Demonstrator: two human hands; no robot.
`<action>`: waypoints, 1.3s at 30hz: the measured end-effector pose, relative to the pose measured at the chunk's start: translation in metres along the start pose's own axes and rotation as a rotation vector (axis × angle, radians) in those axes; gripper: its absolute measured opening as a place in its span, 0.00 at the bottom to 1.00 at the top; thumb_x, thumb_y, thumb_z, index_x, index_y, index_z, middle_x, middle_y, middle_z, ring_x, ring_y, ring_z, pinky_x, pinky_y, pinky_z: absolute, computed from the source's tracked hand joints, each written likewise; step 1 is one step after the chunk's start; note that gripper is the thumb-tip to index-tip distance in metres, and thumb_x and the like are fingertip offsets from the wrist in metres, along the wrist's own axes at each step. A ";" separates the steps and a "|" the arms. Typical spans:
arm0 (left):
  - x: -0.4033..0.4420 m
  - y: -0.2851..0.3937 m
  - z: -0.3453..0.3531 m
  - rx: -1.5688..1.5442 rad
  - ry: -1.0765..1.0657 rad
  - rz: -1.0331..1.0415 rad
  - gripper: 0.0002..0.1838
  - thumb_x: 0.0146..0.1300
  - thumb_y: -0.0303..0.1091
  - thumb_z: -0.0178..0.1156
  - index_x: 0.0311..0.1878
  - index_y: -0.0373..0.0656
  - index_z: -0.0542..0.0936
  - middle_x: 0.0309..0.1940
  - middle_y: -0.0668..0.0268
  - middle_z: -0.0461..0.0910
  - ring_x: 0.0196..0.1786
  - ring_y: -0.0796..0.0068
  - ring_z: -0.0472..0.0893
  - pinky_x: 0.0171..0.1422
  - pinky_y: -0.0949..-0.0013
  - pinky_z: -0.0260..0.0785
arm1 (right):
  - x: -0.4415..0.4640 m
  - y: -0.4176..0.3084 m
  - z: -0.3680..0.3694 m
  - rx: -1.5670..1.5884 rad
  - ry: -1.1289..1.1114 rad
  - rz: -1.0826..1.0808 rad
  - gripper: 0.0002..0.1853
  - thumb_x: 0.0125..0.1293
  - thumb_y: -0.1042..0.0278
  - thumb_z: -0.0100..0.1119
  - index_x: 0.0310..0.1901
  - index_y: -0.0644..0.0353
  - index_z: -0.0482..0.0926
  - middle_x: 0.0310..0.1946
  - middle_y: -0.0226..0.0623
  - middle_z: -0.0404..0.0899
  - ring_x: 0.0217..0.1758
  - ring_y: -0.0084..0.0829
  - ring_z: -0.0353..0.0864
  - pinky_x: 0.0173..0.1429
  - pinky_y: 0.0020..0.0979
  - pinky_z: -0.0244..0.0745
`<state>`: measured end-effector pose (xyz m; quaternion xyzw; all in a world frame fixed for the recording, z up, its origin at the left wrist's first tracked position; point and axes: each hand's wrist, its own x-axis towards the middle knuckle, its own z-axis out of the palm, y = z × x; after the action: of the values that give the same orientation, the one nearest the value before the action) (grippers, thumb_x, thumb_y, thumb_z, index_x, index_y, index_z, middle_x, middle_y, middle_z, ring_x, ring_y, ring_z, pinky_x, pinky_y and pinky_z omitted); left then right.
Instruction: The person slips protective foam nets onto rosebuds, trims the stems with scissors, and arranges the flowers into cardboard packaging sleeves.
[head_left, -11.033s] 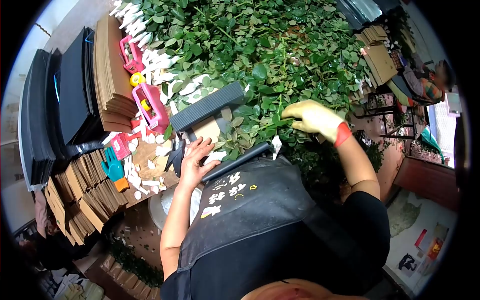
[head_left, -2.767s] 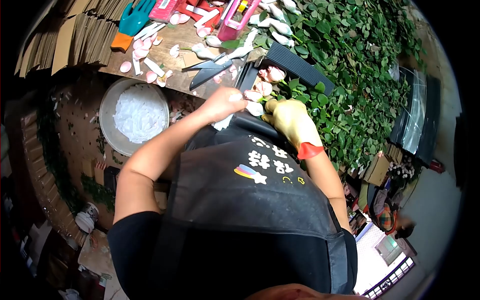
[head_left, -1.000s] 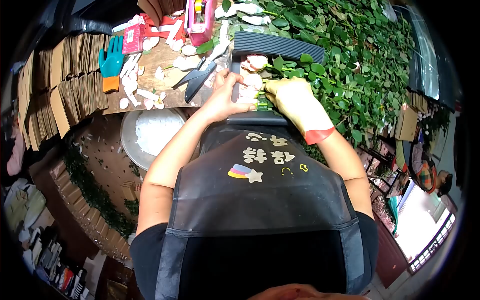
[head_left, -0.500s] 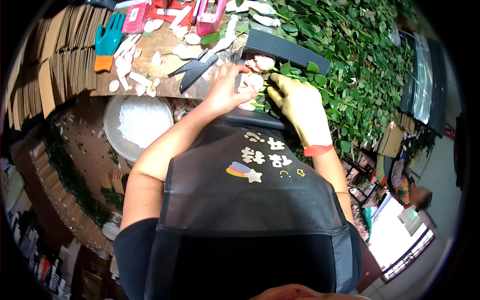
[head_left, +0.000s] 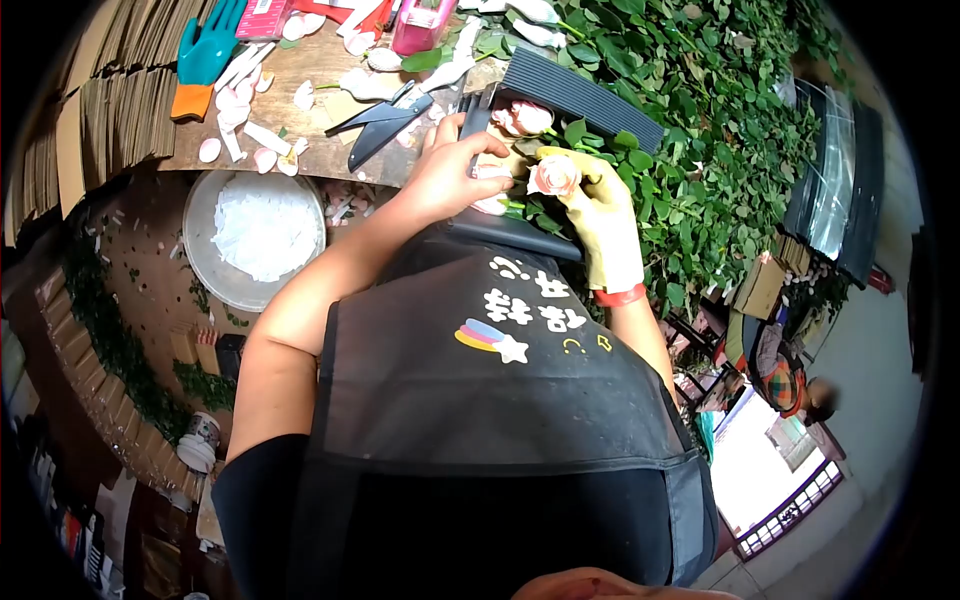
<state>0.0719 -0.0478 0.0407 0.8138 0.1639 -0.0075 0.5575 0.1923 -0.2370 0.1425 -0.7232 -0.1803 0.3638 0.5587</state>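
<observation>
A pale pink rose point(head_left: 553, 176) is in my right hand point(head_left: 600, 205), which wears a yellow glove with a red cuff; the fingers close round it just below the bloom. My bare left hand point(head_left: 452, 172) rests at the left side of the black ribbed holder point(head_left: 585, 97), thumb and fingers apart, beside other pink roses point(head_left: 523, 118) lying in it. Its fingertips touch or nearly touch a lower bloom, partly hidden by the thumb. Black scissors point(head_left: 380, 128) lie on the wooden table to the left of my left hand.
Leafy rose stems point(head_left: 720, 120) are heaped at the right. On the table's left are a teal glove point(head_left: 207, 50), petals, wrapped buds and a pink tape dispenser point(head_left: 420, 25). Cardboard pieces point(head_left: 110, 100) stand far left. A basin point(head_left: 255, 235) of white strips sits below. Another person is at the far right.
My right hand has drawn back from the holder and turned, with one rose now lifted in it. My left hand stays by the roses. The view has shifted slightly.
</observation>
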 end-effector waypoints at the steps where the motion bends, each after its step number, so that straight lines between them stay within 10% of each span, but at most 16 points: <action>1: 0.000 0.000 0.000 -0.005 -0.004 -0.004 0.25 0.57 0.48 0.80 0.58 0.59 0.86 0.77 0.36 0.61 0.82 0.33 0.58 0.84 0.44 0.56 | 0.000 0.001 0.000 -0.007 0.001 0.009 0.18 0.72 0.65 0.74 0.58 0.64 0.83 0.61 0.42 0.88 0.60 0.29 0.86 0.69 0.33 0.80; 16: 0.002 -0.001 0.000 -0.005 -0.014 -0.040 0.19 0.54 0.49 0.80 0.49 0.58 0.90 0.78 0.33 0.59 0.81 0.32 0.58 0.85 0.44 0.54 | 0.000 -0.009 0.011 -0.092 0.009 0.219 0.13 0.75 0.78 0.60 0.58 0.66 0.84 0.41 0.27 0.85 0.40 0.18 0.80 0.45 0.23 0.77; 32: 0.002 -0.007 0.004 -0.022 0.008 -0.028 0.20 0.55 0.50 0.81 0.49 0.55 0.90 0.78 0.35 0.60 0.80 0.33 0.59 0.84 0.45 0.54 | 0.008 -0.009 0.016 -0.182 -0.012 0.338 0.14 0.77 0.65 0.67 0.57 0.62 0.85 0.35 0.26 0.84 0.35 0.17 0.78 0.41 0.24 0.75; 39: 0.002 -0.004 0.004 0.006 0.038 -0.036 0.39 0.54 0.51 0.81 0.67 0.47 0.78 0.76 0.38 0.62 0.78 0.36 0.63 0.82 0.46 0.58 | 0.018 -0.012 0.030 -1.068 0.024 -0.224 0.14 0.74 0.55 0.66 0.51 0.54 0.88 0.38 0.45 0.90 0.42 0.46 0.89 0.51 0.45 0.80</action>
<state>0.0736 -0.0499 0.0351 0.8124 0.1891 -0.0027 0.5516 0.1840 -0.2014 0.1444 -0.8868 -0.4096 0.1516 0.1513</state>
